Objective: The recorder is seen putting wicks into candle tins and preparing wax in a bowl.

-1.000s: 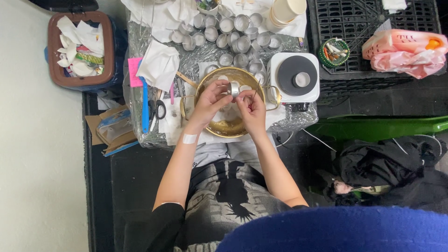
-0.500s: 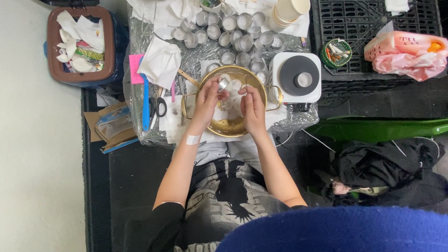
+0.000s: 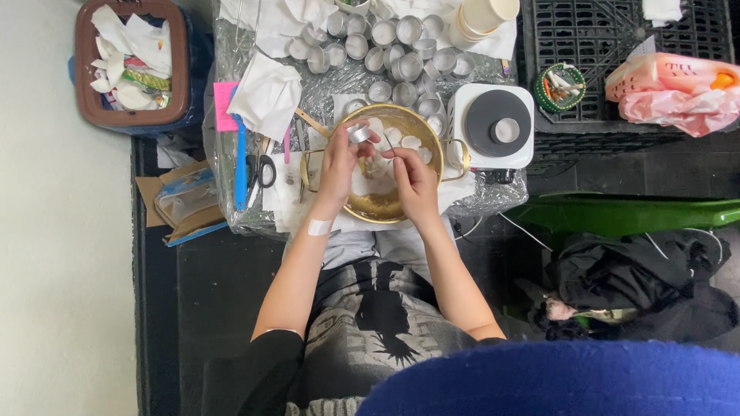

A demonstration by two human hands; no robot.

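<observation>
over the gold bowl point(image 3: 378, 208) on the foil-covered counter point(image 3: 231, 208), both hands at work. left hand point(image 3: 339, 158) curled around a small metal cup point(image 3: 359, 134), pinched between thumb and fingertips, held above the bowl's far left rim. right hand point(image 3: 412, 173) just beside it, fingers closed on a thin wire point(image 3: 390, 143) that sticks up toward the cup; whether touching the cup, cannot tell. white wax discs point(image 3: 408, 142) lying inside the bowl at its far side. white plaster point(image 3: 319, 227) stuck on the left wrist.

beyond the bowl, a cluster of empty cups point(image 3: 401, 54) spread across the counter, near a stack of paper cups point(image 3: 482, 15). right of the bowl, touching its handle, a white hotplate point(image 3: 493, 127) with 1 cup on its dark disc. left of the bowl, scissors point(image 3: 264, 168), a blue stick point(image 3: 240, 166), a pink note point(image 3: 223, 106) and a crumpled tissue point(image 3: 266, 96). off the counter's left end, a brown bin point(image 3: 89, 115) full of paper waste. at far right, a black crate point(image 3: 601, 46) carrying a pink bag point(image 3: 671, 88).
</observation>
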